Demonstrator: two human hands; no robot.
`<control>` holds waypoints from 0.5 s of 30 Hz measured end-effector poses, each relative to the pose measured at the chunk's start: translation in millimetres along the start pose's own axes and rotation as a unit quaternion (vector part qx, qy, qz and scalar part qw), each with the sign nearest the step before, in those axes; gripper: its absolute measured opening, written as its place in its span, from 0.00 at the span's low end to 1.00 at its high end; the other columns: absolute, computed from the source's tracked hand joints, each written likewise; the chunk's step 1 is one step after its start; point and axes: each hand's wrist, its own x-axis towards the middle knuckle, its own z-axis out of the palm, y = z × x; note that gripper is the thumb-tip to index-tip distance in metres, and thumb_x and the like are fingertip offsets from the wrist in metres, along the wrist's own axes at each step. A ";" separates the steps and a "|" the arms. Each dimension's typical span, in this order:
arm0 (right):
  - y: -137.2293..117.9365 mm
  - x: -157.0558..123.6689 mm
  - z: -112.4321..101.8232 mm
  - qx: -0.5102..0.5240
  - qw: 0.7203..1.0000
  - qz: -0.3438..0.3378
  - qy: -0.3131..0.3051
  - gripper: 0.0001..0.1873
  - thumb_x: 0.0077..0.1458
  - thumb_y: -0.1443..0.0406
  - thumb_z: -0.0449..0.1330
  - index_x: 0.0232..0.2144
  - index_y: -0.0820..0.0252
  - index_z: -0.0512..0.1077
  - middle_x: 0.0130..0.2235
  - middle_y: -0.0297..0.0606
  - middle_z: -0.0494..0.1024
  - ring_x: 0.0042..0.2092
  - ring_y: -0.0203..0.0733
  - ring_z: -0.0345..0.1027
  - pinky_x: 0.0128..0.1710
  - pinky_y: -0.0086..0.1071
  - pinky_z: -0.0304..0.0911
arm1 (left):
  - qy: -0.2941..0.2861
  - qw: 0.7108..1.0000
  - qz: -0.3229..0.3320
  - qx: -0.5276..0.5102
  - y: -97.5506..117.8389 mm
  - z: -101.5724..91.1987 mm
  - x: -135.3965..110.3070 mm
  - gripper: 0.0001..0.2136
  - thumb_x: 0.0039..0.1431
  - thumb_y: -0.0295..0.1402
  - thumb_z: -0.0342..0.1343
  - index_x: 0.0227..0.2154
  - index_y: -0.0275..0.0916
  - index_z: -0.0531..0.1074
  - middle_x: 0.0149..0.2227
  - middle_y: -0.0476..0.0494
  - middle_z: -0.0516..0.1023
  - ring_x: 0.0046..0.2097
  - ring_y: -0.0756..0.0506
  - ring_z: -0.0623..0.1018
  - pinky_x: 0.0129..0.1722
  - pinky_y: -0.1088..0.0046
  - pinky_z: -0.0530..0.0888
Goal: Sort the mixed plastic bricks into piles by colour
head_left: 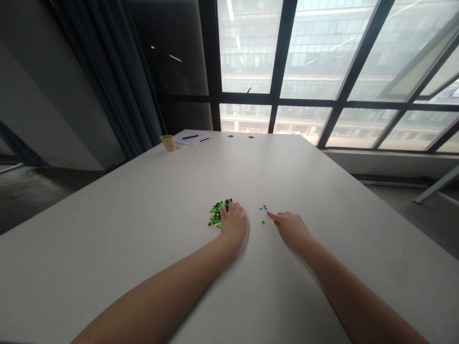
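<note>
- 2 bare hands lie in view on the broad white desk (pixel 143 229): your left hand (pixel 234 223) on a heap, your right hand (pixel 292 229) beside a few loose pieces.
- Most of the pieces sit in 1 dense heap of tiny green, dark brown, yellow and blue plastic bricks (pixel 215 213), just beside your left hand's knuckles and partly under its fingers.
- Your left grip is curled down over the edge of that heap. Your fingertips are hidden there, so you cannot tell from this view whether they are together on a piece.
- Your right grip is apart, with the index finger stretched forward and no piece visibly held.
- Just past that fingertip lie about 4 tiny blue plastic bricks (pixel 264 207) and 1 tiny green plastic brick (pixel 263 222), well clear of the heap.
- So far, only those 5 or so pieces lie apart; the great bulk stays heaped.
- Far along the desk stand a tan paper cup (pixel 168 143) and white printed sheets (pixel 193 141) with a blue pen (pixel 190 137) on them.
- Beyond the desk are a large black-framed window (pixel 304 57) and a dark blue curtain (pixel 114 71).
</note>
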 end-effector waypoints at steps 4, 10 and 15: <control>-2.5 -6.1 -3.4 -0.010 0.999 0.003 -0.037 0.30 0.51 0.75 0.44 0.55 0.47 0.59 0.43 0.40 0.74 0.43 0.42 0.64 0.37 0.33 0.50 | -0.010 1.000 0.003 -0.002 0.2 -0.1 -0.5 0.16 0.56 0.21 0.39 0.40 0.31 0.70 0.42 0.33 0.70 0.48 0.37 0.63 0.47 0.54 0.58; -4.1 -9.5 -4.9 0.005 0.999 0.010 -0.037 0.25 0.55 0.71 0.43 0.53 0.48 0.62 0.41 0.41 0.75 0.43 0.43 0.65 0.36 0.33 0.51 | -0.023 0.999 -0.007 -0.027 0.0 -3.4 0.3 0.15 0.55 0.21 0.40 0.39 0.32 0.71 0.43 0.31 0.69 0.48 0.37 0.63 0.47 0.53 0.57; -5.5 -5.9 0.6 -0.002 1.000 0.013 -0.015 0.23 0.57 0.69 0.43 0.52 0.49 0.63 0.40 0.42 0.75 0.41 0.42 0.66 0.35 0.32 0.51 | -0.035 0.999 -0.033 -0.020 -2.8 -1.9 3.4 0.16 0.56 0.21 0.39 0.38 0.31 0.71 0.43 0.30 0.69 0.48 0.36 0.64 0.44 0.55 0.60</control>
